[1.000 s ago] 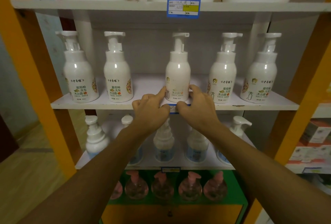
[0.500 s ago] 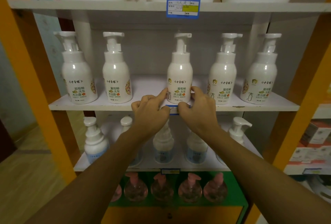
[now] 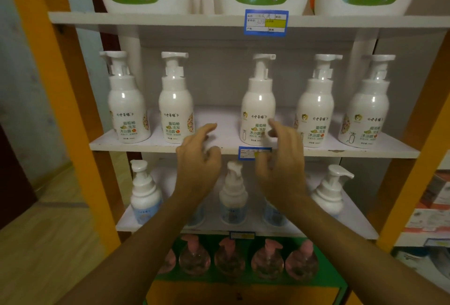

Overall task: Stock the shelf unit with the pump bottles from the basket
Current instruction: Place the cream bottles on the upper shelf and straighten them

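Now both hands hang just in front of the middle white shelf board [image 3: 316,152] of the orange-framed shelf unit [image 3: 80,114], holding nothing. The left hand [image 3: 198,158] has loosely curled fingers [image 3: 207,129] with nothing between them; the right hand [image 3: 282,158] is likewise slack, its fingers [image 3: 275,128] close before the white plastic pump bottle with the green and orange label [image 3: 258,107] that stands third from the left. Motion blur makes it hard to say whether a fingertip touches that label; nothing is curled round the bottle.

The bottle stands upright near the shelf's front edge, label facing out and pump nozzle pointing right, matching its four white neighbours, so shoppers can read it above the small blue price tag [image 3: 253,153]. A wider gap lies on its left than on its right, probably room for one more. No basket is in view.

Against the earlier pictures, the grip is gone. A second ago the thumbs and forefingers of both hands pinched the bottle's base and its label was turned partly away; half a second ago they held it with the label squared to the front. By now the hands have let go and drawn apart, the left one sliding leftward, and the bottle stays where it was set. Placing this bottle looks done; reaching for the next seems due.
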A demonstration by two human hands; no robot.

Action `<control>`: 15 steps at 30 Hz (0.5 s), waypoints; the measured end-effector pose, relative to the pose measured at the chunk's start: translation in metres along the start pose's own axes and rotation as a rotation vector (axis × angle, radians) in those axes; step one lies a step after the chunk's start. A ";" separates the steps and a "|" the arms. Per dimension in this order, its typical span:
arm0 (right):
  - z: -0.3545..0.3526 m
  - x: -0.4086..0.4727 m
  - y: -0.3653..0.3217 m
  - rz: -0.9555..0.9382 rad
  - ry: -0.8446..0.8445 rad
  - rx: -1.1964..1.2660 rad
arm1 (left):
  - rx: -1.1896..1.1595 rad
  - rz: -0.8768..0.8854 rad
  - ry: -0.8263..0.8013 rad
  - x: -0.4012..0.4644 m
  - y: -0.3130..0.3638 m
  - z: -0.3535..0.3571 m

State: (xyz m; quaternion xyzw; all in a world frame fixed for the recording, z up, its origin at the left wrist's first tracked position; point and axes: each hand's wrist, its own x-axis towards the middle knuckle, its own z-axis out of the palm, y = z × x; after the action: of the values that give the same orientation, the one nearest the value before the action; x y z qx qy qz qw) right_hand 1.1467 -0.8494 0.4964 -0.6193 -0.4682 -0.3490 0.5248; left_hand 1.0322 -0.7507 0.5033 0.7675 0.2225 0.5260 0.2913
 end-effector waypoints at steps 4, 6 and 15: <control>0.025 0.005 -0.045 -0.008 -0.180 0.157 | 0.015 -0.088 0.262 0.010 -0.005 -0.033; 0.040 0.016 -0.064 0.093 -0.346 0.148 | 0.067 -0.125 0.279 0.018 -0.008 -0.046; 0.098 0.038 -0.083 0.252 -0.610 0.018 | 0.164 -0.257 -0.072 0.046 -0.029 -0.071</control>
State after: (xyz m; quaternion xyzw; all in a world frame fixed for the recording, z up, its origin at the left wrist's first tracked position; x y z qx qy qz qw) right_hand 1.0742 -0.7448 0.5378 -0.7438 -0.5265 -0.0755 0.4049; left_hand 0.9811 -0.6847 0.5344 0.7723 0.3506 0.4364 0.3002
